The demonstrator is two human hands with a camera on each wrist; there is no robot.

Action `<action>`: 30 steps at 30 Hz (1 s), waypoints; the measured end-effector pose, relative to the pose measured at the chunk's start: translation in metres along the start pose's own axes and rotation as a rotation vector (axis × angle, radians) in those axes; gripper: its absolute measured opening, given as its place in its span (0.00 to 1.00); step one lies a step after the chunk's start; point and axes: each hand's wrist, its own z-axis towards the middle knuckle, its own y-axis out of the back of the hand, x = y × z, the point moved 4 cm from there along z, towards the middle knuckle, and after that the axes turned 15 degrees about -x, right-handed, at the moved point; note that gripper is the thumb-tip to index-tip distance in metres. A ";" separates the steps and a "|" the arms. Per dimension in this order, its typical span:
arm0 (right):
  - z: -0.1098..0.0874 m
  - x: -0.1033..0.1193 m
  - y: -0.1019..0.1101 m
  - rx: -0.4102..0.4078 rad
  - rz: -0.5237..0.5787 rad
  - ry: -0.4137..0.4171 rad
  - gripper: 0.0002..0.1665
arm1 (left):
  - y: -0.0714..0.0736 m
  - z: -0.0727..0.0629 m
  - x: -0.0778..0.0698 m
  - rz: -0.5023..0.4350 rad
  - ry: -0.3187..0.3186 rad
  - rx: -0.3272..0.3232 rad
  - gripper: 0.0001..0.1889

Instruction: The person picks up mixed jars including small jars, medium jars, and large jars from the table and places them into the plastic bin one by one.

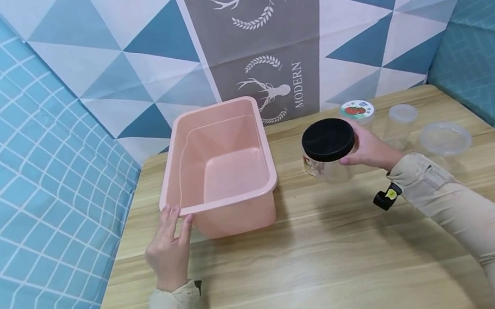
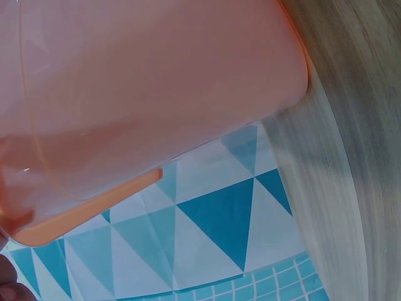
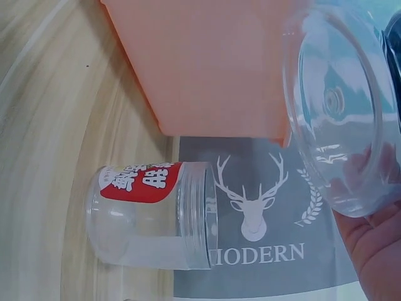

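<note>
A pink plastic basin point(image 1: 237, 209) stands upright on the table, its inside bare. My left hand point(image 1: 167, 249) pinches its rim at the near left corner, and in the left wrist view only fingertips point(image 2: 9, 282) show beside the basin wall point(image 2: 163, 69). Right of the basin, my right hand point(image 1: 368, 150) grips a clear plastic jar with a black lid point(image 1: 328, 139) from its right side. The right wrist view shows the bottom of this clear jar point(image 3: 335, 103) raised off the table, with part of the hand point(image 3: 376, 251) seen beside it.
Behind the right hand stands a jar with a strawberry-picture lid point(image 1: 357, 110). Farther right are a slim clear container point(image 1: 400, 125) and a clear round-topped container point(image 1: 445, 138). A clear jar with a red label point(image 3: 147, 213) stands near the basin. Patterned cloth point(image 1: 261, 36) backs the table.
</note>
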 end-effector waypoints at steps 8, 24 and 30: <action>0.005 0.006 -0.001 -0.006 0.036 0.081 0.54 | 0.001 -0.002 0.001 0.004 0.008 -0.005 0.30; 0.007 0.013 -0.001 0.038 0.073 0.076 0.51 | 0.000 -0.002 0.000 0.000 0.000 -0.010 0.29; 0.012 0.016 -0.004 0.066 -0.053 0.076 0.51 | 0.000 -0.001 0.000 -0.007 -0.005 -0.018 0.29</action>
